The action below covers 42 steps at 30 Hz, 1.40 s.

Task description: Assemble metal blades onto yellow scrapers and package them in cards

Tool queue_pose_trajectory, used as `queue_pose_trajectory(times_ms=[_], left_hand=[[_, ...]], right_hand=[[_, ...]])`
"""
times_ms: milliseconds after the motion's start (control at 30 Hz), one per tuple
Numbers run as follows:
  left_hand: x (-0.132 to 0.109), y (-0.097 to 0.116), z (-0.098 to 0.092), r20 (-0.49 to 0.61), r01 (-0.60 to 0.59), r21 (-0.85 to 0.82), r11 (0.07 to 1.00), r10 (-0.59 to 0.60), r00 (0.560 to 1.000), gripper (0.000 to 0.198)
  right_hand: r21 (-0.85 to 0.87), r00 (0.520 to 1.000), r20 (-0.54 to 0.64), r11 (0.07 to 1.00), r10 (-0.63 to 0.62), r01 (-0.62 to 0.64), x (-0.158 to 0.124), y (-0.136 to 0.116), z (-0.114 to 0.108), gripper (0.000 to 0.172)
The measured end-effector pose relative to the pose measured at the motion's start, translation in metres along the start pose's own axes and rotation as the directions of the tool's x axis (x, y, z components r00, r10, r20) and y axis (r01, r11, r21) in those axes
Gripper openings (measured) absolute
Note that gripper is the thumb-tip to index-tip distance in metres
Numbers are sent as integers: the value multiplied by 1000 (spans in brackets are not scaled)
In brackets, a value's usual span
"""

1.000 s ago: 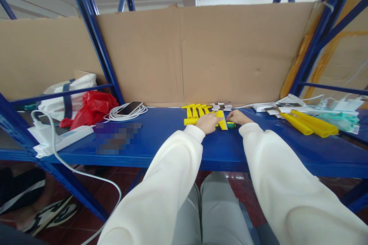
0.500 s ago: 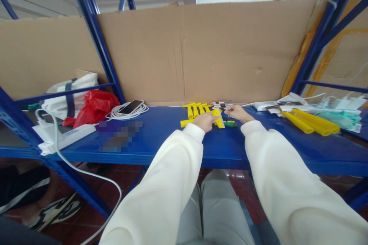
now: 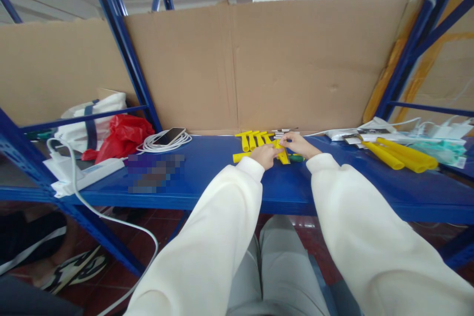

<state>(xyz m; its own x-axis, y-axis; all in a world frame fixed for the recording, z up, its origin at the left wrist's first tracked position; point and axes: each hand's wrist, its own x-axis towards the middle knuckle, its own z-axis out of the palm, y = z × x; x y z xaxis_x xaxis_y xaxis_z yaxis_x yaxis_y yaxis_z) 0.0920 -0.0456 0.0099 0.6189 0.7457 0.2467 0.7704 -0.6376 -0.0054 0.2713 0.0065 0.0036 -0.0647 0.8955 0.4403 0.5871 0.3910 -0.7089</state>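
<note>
Gripping yellow T-shaped tool (image 3: 284, 157) with left hand (image 3: 264, 156); right hand (image 3: 298, 144) at its head, fingers' hold unclear.

The yellow tool (image 3: 284, 158) (partly covered) points handle leftward.

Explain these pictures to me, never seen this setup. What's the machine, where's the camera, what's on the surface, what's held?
There's no machine: you see a person's own bare hands, in white sleeves. The camera is worn on their head, looking forward and down.

The left hand has its grip closed on a flat-headed yellow tool. The right hand is at the tool's head; whether it pinches something small is unclear.

On the blue surface, a green handle lies close by, with T-shaped yellow pieces behind. Further left is a phone on a coiled white cable; further right, more yellow handles.
</note>
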Motion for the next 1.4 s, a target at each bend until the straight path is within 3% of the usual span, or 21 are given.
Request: queue_pose_trajectory(times_ms=[400,567,867,933,1033,1200,1400], left_hand=[[1,-2,2,13,-19,15,1000,19,1000,49],[2,-3,5,-17,-18,-35,999,17,1000,48],[4,-4,4,-75,7,-123,992,-16,997,48],[6,-6,5,-98,28,-169,985,-45,994,48],[10,-11,9,-132,70,-237,969,-103,986,48],[13,-18,15,-155,96,-306,947,-149,977,46],[11,-17,15,-127,127,-252,959,-163,978,52]], right_hand=[[-8,999,28,999,40,-40,-3,-1,1,16],[77,990,-47,989,131,-127,-3,2,9,11],[364,950,-162,911,267,-194,-3,0,10,25],[442,947,-100,866,305,-233,-6,-6,4,22],[513,941,95,794,326,-327,-12,-16,-3,18],[456,892,369,785,262,-419,-22,-26,-6,11],[439,873,439,797,213,-415,-22,-21,-2,12]])
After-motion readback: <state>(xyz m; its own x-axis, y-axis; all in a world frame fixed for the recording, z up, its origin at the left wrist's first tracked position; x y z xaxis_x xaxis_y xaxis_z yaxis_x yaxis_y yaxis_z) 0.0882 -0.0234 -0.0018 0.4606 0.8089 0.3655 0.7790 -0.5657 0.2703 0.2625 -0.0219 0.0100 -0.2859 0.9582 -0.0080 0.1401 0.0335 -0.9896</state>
